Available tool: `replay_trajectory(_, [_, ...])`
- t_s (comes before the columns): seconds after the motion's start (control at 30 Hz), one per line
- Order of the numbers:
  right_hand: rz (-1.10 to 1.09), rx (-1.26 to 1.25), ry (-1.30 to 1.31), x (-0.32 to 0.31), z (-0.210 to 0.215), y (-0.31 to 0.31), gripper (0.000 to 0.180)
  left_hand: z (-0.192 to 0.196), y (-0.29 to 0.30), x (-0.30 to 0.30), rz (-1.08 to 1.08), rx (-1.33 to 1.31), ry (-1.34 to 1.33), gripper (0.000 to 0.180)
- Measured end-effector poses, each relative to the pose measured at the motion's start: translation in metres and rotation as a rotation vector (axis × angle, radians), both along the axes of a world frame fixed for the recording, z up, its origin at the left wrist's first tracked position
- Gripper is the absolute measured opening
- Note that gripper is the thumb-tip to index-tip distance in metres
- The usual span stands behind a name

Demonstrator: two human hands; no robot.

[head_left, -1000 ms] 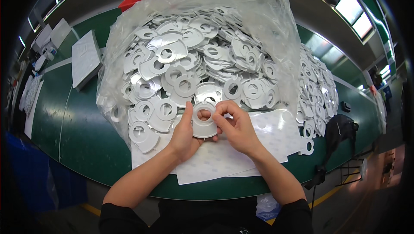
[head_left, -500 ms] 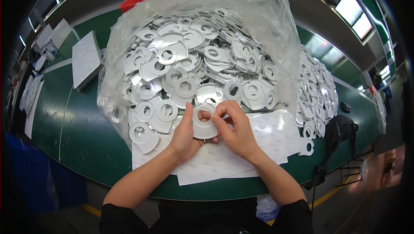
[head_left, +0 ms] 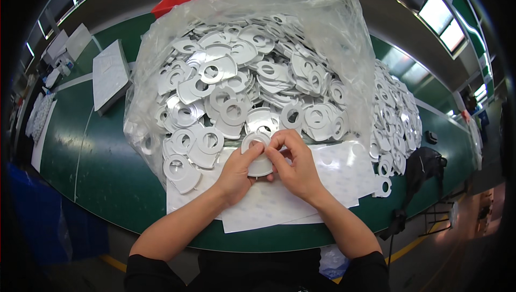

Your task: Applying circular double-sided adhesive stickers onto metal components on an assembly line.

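White ring-shaped disc (head_left: 257,155), flat with 1 round hole in its middle, sits pinched between both hands just below the open mouth of the clear plastic bag (head_left: 344,39). Left hand (head_left: 236,173) grips the disc's left edge, its thumb lying across the face and the other fingers curled underneath. Right hand (head_left: 295,165) closes on the disc's right side, thumb and forefinger pressed together at the rim near the hole, the remaining fingers bent loosely behind. Both hands are nearly shut around this 1 piece, and the fingertips of the 2 hands almost meet over it.

Directly beyond the bag's mouth, a heap of like discs (head_left: 242,77) fills the bag, overlapping at all angles, some spilling out toward the hands. Below the bag and under the hands lie white backing sheets (head_left: 333,173), flat on the green table (head_left: 102,152), with faint round marks on them. Right of the bag, a second loose pile of discs (head_left: 395,120) runs along the table, touching the sheets' far corner. Left of the bag, well apart from it, rests a grey-white stack of sheets (head_left: 110,74). Behind the bag a red bin (head_left: 180,0) edge shows.
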State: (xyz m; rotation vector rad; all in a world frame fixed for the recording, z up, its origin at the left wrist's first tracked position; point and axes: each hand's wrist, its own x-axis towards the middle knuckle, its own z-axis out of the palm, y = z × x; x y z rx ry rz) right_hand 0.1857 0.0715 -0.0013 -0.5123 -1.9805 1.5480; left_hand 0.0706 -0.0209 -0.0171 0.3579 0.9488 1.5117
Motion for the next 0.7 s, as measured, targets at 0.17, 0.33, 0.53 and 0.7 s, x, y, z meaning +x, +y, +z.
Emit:
replay_trajectory(0.17, [-0.004,-0.01,0.006,0.0,0.0,-0.001,0.006,-0.002,-0.001,0.001,0.027,0.006,-0.03,0.027])
replay_trajectory(0.33, [-0.094,-0.045,0.085,-0.005,-0.008,-0.005,0.011,-0.002,-0.001,0.002,0.054,0.037,-0.026,0.027])
replay_trajectory(0.53, [-0.118,-0.287,0.058,0.0,-0.001,0.0,0.022,-0.002,-0.001,0.001,-0.001,0.091,-0.044,0.029])
replay_trajectory(0.7, [-0.122,-0.332,-0.02,0.003,0.002,0.004,0.019,-0.002,0.0,0.003,-0.068,0.074,0.044,0.033])
